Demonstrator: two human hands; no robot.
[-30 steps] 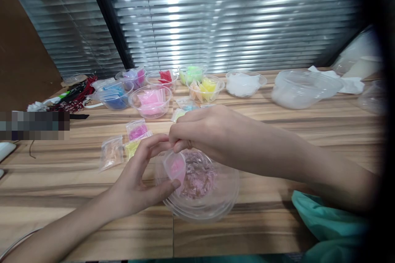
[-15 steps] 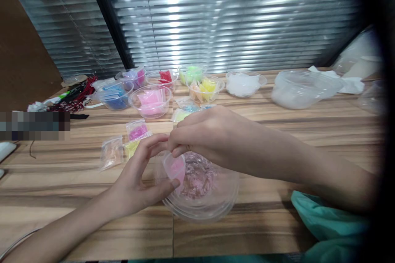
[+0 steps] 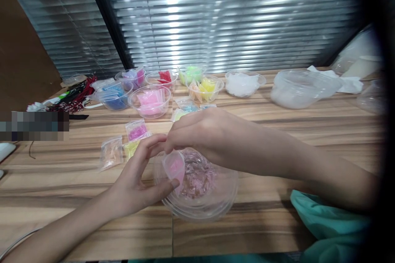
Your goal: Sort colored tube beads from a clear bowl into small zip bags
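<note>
My left hand (image 3: 135, 187) grips a small clear plastic bag (image 3: 175, 167) with pink contents, its thumb on the lower edge and its fingers curled behind the top. Coming over from the right, my right hand (image 3: 210, 137) has its fingers closed together at the bag's upper edge; the fingertips are mostly hidden. Under both hands stands a large clear plastic bowl (image 3: 228, 197). Inside it lie shiny, pinkish clear pieces (image 3: 197, 178), too jumbled to name. The bag is over the bowl's left side.
Small bags, one orange (image 3: 111, 154), one magenta (image 3: 137, 131) and one yellow (image 3: 131, 148), lie left of the bowl. Behind stand several clear tubs, including a pink-filled tub (image 3: 151, 104) and a blue-filled tub (image 3: 114, 96). Stacked clear containers (image 3: 296, 90) are at the back right.
My right fingers have shifted slightly at the bag's top, and the thumb tip seen before is now hidden. The bag's face shows a little more fully. My left hand has hardly moved.
</note>
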